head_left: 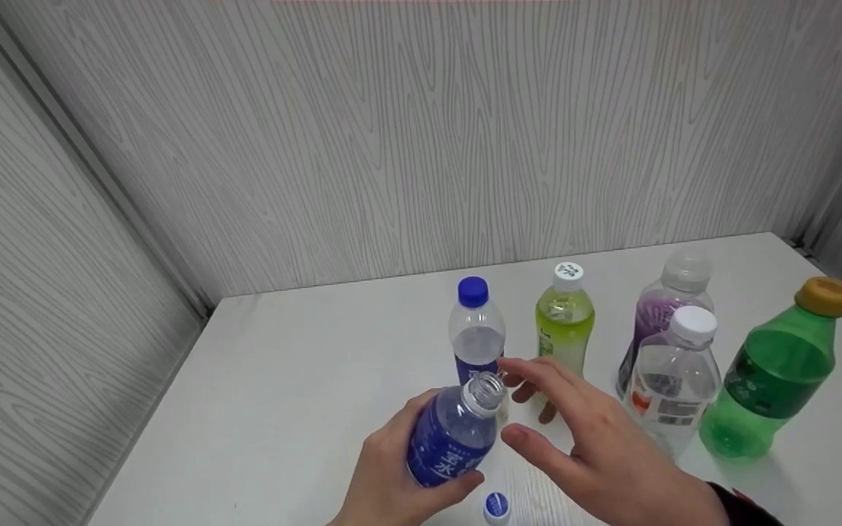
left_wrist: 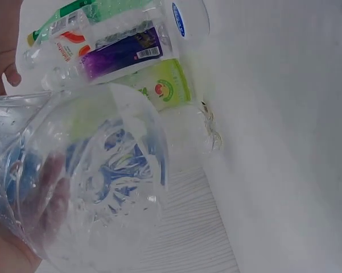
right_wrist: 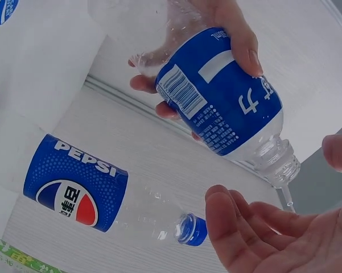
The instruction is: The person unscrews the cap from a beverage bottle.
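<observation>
My left hand [head_left: 392, 467] grips a clear plastic bottle with a blue label [head_left: 444, 446] around its body. The bottle leans to the right, and its mouth is uncapped. In the left wrist view the clear ridged base of this bottle [left_wrist: 114, 182] fills much of the picture. My right hand [head_left: 604, 438] is held beside the bottle's mouth with fingers spread apart and nothing in them. A thin clear strand hangs by the mouth in the right wrist view. On the table below lies a small white cap with a blue top [head_left: 496, 505].
Behind the held bottle stands a blue-capped Pepsi bottle [head_left: 473, 332]. To its right are a yellow-green drink bottle [head_left: 566, 321], a purple-labelled bottle [head_left: 655, 310], a clear white-capped bottle [head_left: 673, 387] and a green bottle with an orange cap [head_left: 772, 372]. Grey wood-grain panels [head_left: 392, 146] enclose the white table [head_left: 282, 365].
</observation>
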`<state>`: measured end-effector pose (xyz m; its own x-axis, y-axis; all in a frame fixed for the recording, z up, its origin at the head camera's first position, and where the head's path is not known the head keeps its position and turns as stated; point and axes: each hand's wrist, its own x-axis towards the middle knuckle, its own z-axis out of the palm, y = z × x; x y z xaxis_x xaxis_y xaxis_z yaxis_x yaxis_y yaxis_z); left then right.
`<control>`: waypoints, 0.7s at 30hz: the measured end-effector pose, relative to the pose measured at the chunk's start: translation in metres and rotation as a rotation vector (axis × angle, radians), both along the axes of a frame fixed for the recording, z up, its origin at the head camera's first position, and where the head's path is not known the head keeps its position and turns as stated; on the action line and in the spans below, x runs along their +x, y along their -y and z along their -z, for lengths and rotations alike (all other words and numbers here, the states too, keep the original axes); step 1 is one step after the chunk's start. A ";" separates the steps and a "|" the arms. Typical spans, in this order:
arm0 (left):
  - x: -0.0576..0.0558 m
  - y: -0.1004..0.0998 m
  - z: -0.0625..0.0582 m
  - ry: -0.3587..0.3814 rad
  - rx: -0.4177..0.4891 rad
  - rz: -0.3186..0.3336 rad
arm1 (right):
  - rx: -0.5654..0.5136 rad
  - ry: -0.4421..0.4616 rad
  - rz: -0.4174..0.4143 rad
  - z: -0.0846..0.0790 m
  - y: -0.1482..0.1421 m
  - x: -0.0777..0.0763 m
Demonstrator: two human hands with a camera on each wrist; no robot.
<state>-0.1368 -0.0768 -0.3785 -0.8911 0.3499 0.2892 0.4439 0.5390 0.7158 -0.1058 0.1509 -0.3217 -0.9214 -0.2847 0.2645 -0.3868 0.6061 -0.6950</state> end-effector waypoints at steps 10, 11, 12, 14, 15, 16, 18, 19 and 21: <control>0.002 -0.002 0.004 0.008 -0.021 0.028 | -0.024 0.034 -0.044 0.005 0.005 -0.003; 0.002 -0.002 0.004 0.006 -0.022 0.033 | -0.028 0.041 -0.043 0.006 0.006 -0.003; 0.002 -0.002 0.005 0.001 -0.020 0.035 | -0.031 0.041 -0.040 0.007 0.006 -0.004; 0.002 -0.002 0.006 -0.017 -0.012 0.043 | -0.035 0.037 -0.036 0.008 0.008 -0.004; 0.002 -0.002 0.007 -0.026 -0.009 0.046 | -0.038 0.034 -0.034 0.008 0.008 -0.004; 0.002 -0.003 0.007 -0.029 -0.005 0.049 | -0.038 0.028 -0.031 0.009 0.009 -0.004; 0.002 -0.003 0.007 -0.037 -0.001 0.057 | -0.043 0.002 -0.019 0.010 0.011 -0.003; 0.001 -0.003 0.007 -0.036 0.003 0.063 | -0.047 -0.005 -0.012 0.010 0.011 -0.003; 0.000 -0.004 0.007 -0.028 0.000 0.074 | -0.058 -0.031 0.001 0.012 0.013 -0.003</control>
<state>-0.1364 -0.0733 -0.3852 -0.8545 0.4141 0.3137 0.5022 0.5041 0.7027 -0.1088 0.1382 -0.3332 -0.9126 -0.2673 0.3094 -0.4086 0.5652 -0.7167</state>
